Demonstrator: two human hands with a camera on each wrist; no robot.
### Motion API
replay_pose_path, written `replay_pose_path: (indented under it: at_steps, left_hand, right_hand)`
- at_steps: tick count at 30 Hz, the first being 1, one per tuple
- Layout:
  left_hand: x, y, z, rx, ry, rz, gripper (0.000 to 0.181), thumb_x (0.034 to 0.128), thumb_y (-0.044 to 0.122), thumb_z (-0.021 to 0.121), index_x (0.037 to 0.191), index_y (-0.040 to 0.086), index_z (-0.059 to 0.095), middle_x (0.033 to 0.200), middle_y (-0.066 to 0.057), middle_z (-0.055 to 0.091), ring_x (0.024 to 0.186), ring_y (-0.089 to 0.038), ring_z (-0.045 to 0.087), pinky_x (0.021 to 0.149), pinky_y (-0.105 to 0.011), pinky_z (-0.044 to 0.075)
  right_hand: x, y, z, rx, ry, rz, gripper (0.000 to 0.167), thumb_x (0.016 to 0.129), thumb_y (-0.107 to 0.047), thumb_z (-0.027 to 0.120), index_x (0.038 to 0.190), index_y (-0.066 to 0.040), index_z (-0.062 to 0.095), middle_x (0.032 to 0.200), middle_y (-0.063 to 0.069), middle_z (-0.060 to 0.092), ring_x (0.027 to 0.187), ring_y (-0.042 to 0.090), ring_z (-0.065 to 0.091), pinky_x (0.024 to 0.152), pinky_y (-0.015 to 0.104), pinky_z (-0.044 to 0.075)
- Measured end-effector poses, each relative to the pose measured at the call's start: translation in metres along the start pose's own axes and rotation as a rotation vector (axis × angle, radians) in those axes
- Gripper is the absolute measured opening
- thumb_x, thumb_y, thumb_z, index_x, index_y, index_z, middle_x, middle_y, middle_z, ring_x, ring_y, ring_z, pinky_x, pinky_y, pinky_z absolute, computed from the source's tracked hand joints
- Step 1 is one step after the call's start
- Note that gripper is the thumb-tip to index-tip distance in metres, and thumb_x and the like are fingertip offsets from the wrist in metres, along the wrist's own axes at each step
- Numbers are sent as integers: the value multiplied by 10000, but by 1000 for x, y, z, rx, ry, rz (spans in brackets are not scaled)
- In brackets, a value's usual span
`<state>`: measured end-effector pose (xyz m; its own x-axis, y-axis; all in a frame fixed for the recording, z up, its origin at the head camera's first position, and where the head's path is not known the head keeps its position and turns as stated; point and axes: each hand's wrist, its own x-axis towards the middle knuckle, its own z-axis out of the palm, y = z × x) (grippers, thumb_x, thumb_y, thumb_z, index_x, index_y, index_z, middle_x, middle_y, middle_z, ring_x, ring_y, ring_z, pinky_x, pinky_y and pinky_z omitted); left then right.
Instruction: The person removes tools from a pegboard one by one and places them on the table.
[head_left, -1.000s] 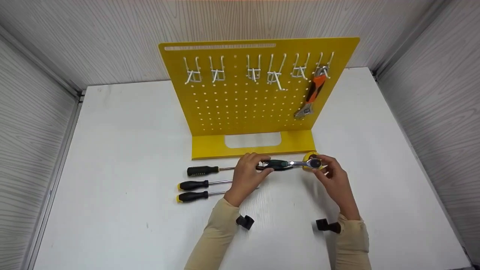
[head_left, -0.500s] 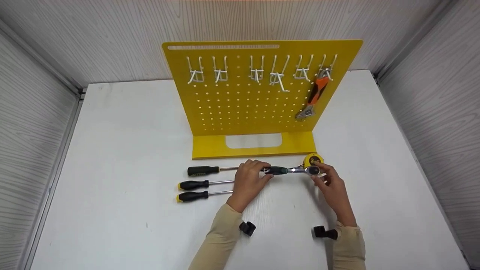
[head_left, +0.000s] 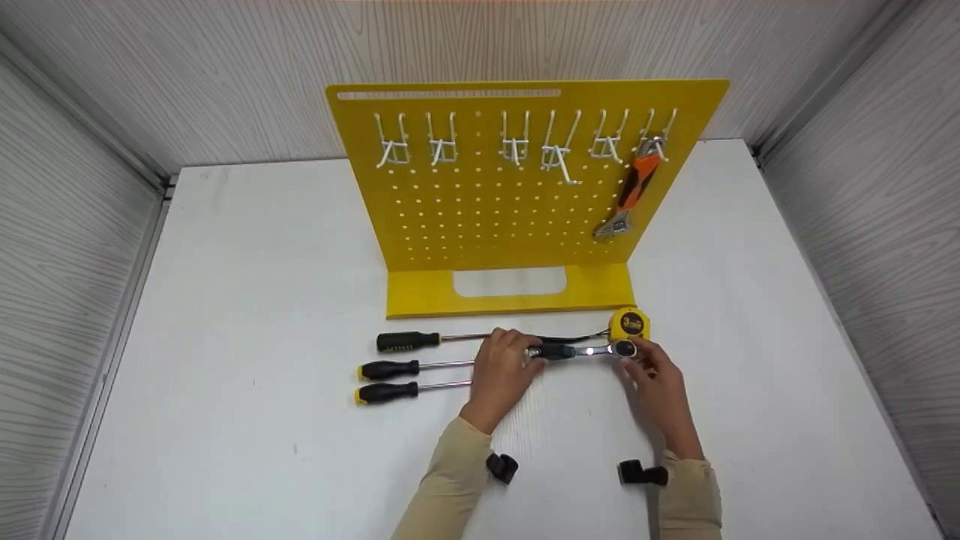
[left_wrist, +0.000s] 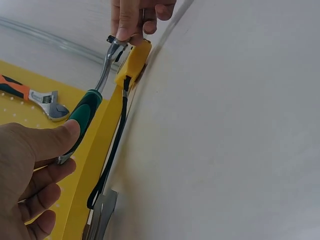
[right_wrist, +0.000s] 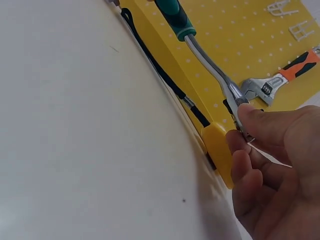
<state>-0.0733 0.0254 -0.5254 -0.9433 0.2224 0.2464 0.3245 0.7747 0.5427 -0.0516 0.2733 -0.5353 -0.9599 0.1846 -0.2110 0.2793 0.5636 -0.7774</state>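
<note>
Both hands hold a ratchet wrench (head_left: 556, 351) level between them, a little in front of the pegboard base. My left hand (head_left: 501, 375) pinches the end of its dark green and black handle with thumb and index finger; the left wrist view shows the other fingers loosely bent below the handle (left_wrist: 86, 116). At the other end, my right hand (head_left: 660, 382) pinches the round chrome head (head_left: 624, 349). Close behind that head lies a yellow tape measure (head_left: 630, 324), its black wrist strap (head_left: 574, 338) stretched out to the left. In the right wrist view the thumb presses on the head.
A yellow pegboard (head_left: 495, 217) with several white hooks stands behind. An orange and black adjustable wrench (head_left: 634, 184) hangs on its rightmost hook. Three screwdrivers, the nearest being a black and yellow screwdriver (head_left: 387, 392), lie left of the left hand, which hides their tips.
Both hands have drawn the ratchet wrench slightly toward the person, away from the pegboard. The tape measure and its strap now show more fully behind it. The grip is unchanged.
</note>
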Motion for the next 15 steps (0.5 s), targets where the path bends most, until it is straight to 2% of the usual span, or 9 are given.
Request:
replay_pose_path:
  at_steps: [7,15]
  left_hand:
    - [-1,-3,5,32,-17,0,258,802,320,769,994,152,732,935,20,689,899,-177,576,832,-320,476]
    - [0,-6,8,65,-49,-10,252,825,322,743,1008,149,730,956,4,687,924,-195,573,847,-337,469]
  right_hand:
    - [2,3,3,-23,-15,23,357,968,-207,580,1314,-135,526,1002,97,545,895,204,460,714,249,395]
    - [5,3,1,-90,-69,18,383,972,-231,576,1338,-138,508,992,102,530,913,228,474,764,332,402]
